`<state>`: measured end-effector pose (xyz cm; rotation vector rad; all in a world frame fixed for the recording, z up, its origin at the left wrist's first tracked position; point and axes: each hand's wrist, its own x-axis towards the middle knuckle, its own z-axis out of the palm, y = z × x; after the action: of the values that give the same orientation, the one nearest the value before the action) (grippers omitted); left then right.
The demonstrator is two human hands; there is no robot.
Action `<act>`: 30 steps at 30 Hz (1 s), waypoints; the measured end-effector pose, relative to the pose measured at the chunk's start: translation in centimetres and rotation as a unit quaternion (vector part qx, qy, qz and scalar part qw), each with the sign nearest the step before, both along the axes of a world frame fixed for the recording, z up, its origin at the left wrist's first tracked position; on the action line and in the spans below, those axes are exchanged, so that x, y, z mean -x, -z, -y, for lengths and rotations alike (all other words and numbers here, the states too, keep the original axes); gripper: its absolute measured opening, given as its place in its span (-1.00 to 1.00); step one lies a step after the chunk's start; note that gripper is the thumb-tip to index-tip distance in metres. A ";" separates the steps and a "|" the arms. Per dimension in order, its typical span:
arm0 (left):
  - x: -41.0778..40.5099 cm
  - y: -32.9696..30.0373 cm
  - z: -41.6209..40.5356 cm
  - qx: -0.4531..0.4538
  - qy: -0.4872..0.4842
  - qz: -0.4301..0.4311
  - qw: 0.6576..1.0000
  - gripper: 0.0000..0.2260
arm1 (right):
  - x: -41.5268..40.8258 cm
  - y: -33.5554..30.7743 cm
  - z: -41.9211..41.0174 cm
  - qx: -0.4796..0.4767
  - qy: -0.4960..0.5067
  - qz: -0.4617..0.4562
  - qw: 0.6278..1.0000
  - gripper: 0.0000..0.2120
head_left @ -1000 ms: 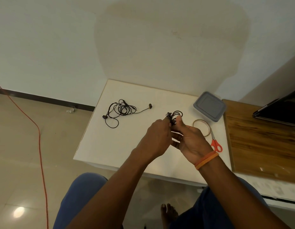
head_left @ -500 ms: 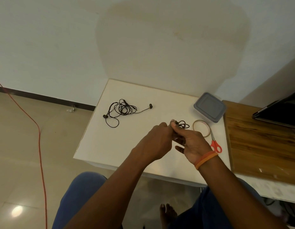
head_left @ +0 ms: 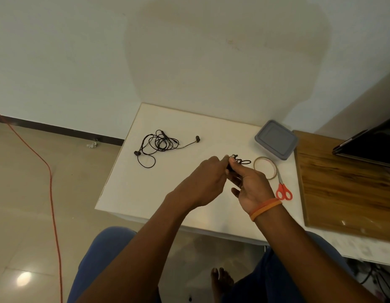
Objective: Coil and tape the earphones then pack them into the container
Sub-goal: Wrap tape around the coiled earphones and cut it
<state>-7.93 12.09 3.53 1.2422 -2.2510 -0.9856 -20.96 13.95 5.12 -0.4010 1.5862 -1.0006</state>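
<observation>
Both hands meet above the middle of the white bench (head_left: 132, 193), nearer its front edge. The left hand (head_left: 208, 182) and the right hand (head_left: 253, 189) each pinch a small coiled pair of black wired earphones (head_left: 242, 161), thumbs and fingertips curled round the bundle. A second ago the loops stood up broad above the fingers; now they lie flatter and tighter, poking out to the right of the right thumb, which suggests the coil is nearly drawn together and close to ready for taping. The thin translucent ring of tape (head_left: 265, 167) lies flat just beside the hands, toward the right edge, untouched, with the red-handled scissors (head_left: 283, 189) touching its near side. The grey lidded plastic container (head_left: 277, 139) sits shut at the far right corner, unmoved. A second, loose tangle of black earphones (head_left: 159, 145) rests near the left edge, well apart from the hands, not yet coiled. By this reckoning the task is at an early stage: nothing taped, nothing packed.
</observation>
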 end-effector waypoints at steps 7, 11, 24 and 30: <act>0.0 -0.1 -0.6 0.082 -0.019 0.038 0.996 -0.61 | 0.1 -0.2 0.2 -0.017 0.003 0.020 1.000 -0.84; 0.1 0.2 -0.4 0.095 -0.030 0.026 0.995 -0.70 | 0.1 -0.6 0.2 -0.006 0.007 0.018 1.000 -0.86; 0.8 0.5 -0.4 0.124 -0.089 -0.032 0.988 -0.68 | -0.3 -0.2 -0.1 -0.018 0.027 0.118 0.993 -0.84; 1.3 0.8 -1.2 0.096 -0.083 -0.018 0.992 -0.53 | -0.2 -0.2 0.1 -0.029 0.049 0.127 0.990 -0.80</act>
<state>-9.20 13.26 2.71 1.2915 -2.1187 -0.7074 -20.78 13.88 5.33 -0.1478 1.4106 -1.0342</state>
